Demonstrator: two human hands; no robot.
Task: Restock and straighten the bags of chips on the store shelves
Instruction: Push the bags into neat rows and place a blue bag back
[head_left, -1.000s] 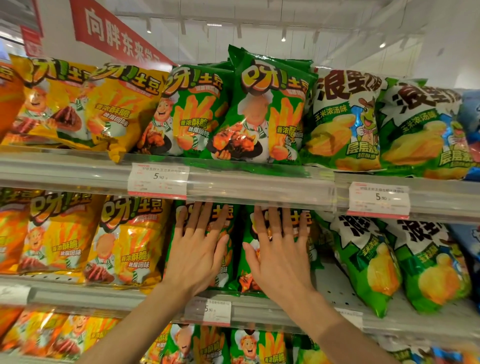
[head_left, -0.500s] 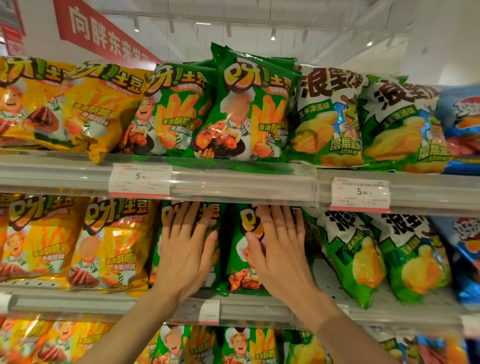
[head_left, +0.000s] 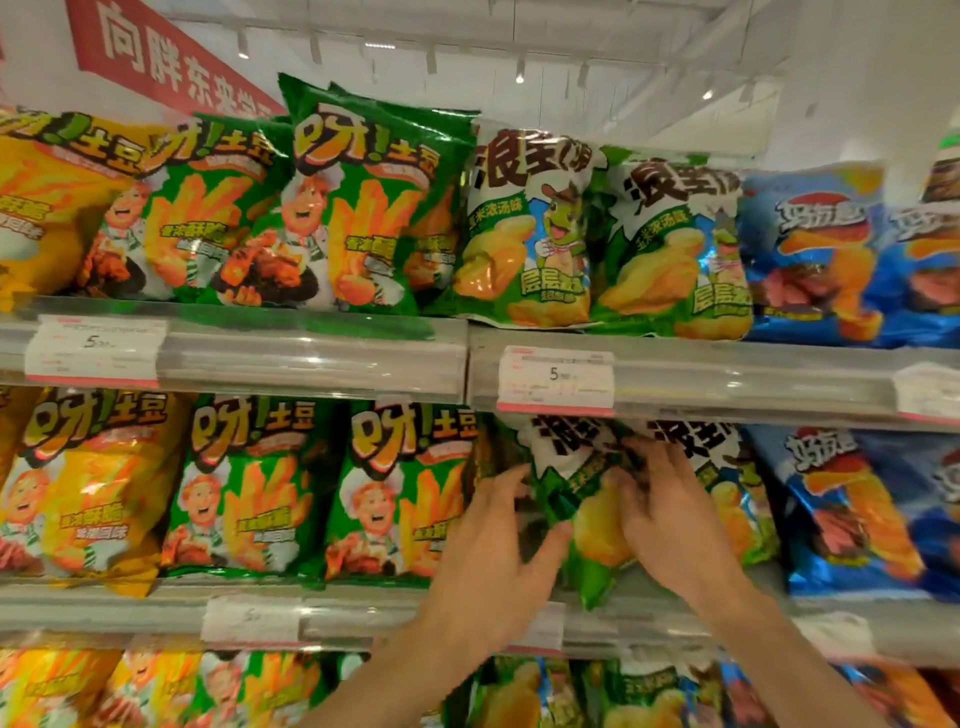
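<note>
I have both hands on the middle shelf (head_left: 332, 597), on a green-and-white chip bag (head_left: 576, 499) that leans tilted, its lower corner poking over the shelf lip toward 6 o'clock. My left hand (head_left: 488, 566) sits at the bag's 9 o'clock side, fingers loosely spread and curled, thumb pressing the bag's left face. My right hand (head_left: 670, 514) lies at its 3 o'clock side, fingers together and bent onto the bag's upper front; motion blur keeps me from telling whether they pinch the foil or just push it. A second green-and-white bag (head_left: 727, 499) stands touching it at 3 o'clock, blue bags (head_left: 852, 514) beyond. At 9 o'clock two green fries bags (head_left: 395, 493) stand upright, then yellow bags (head_left: 93, 488). A price tag (head_left: 556, 379) hangs on the upper shelf rail at 12 o'clock.
</note>
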